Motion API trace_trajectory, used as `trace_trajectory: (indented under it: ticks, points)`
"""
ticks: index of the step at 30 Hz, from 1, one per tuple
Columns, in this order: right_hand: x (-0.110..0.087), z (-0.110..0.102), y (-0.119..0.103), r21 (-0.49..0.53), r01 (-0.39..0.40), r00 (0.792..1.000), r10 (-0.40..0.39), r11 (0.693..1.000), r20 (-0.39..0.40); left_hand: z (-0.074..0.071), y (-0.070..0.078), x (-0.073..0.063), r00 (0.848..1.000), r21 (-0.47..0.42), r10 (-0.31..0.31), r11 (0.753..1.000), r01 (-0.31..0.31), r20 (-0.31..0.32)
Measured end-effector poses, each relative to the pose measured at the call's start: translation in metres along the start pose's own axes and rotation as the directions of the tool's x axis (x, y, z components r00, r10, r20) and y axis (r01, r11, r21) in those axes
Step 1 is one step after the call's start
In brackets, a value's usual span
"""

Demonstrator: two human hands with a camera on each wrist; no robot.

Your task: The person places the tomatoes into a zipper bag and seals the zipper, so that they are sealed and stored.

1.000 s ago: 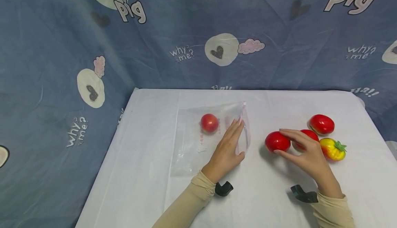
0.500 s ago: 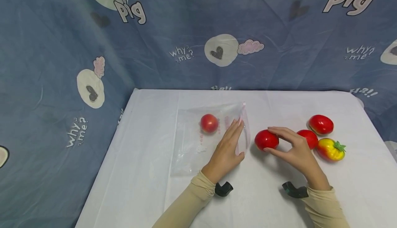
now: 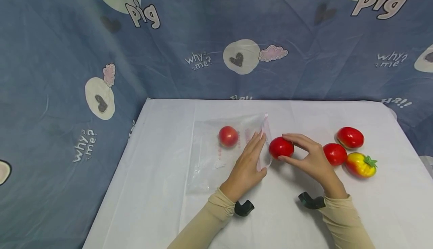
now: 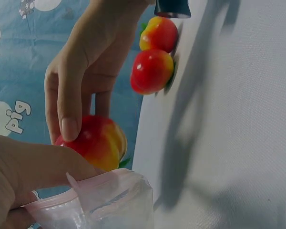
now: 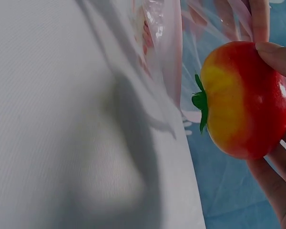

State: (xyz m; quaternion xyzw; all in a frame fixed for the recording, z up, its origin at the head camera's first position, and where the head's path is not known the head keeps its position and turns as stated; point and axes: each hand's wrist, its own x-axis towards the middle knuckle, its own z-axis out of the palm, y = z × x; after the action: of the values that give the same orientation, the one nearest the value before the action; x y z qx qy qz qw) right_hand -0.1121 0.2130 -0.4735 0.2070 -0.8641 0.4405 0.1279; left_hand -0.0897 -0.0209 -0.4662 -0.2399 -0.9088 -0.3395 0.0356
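Observation:
My right hand (image 3: pixel 309 157) pinches a glossy red-and-yellow tomato (image 5: pixel 238 100) with a green leafy top between thumb and fingers, above the white table. The tomato is right at the mouth of a clear zip bag (image 3: pixel 206 166) with a pinkish zip edge. My left hand (image 3: pixel 245 166) lies at that mouth with long straight fingers and the thumb spread apart from them. In the left wrist view the bag's rim (image 4: pixel 109 179) overlaps the left thumb, and the mouth gapes. A smaller red tomato (image 3: pixel 228 136) lies inside the bag.
On the right of the table lie two red tomatoes, one farther back (image 3: pixel 350 137) and one nearer (image 3: pixel 335 154). Beside them is a yellow-red ribbed one (image 3: pixel 361 165) with green leaves. A blue printed cloth (image 3: pixel 189 23) hangs behind the table.
My right hand has moved left with the tomato, away from the other tomatoes and up to the bag's mouth. The left hand and the bag have stayed in place.

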Motion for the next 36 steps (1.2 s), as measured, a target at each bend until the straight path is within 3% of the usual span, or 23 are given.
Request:
trace_trajectory:
  ticks: [16,21,36]
  points:
    - [0.022,0.026,0.010,0.106,-0.009,0.997,0.002,0.994,0.073,0.000,-0.001,0.000,1.000,0.007,-0.001,1.000,0.001,0.020]
    - [0.027,0.033,0.012,0.107,-0.032,0.994,0.021,0.994,0.107,0.000,-0.001,-0.001,1.000,0.014,0.003,1.000,-0.003,0.016]
    - [0.034,0.049,0.016,0.121,-0.001,0.986,-0.019,0.993,0.166,-0.001,0.000,-0.001,1.000,0.004,0.004,1.000,-0.005,0.018]
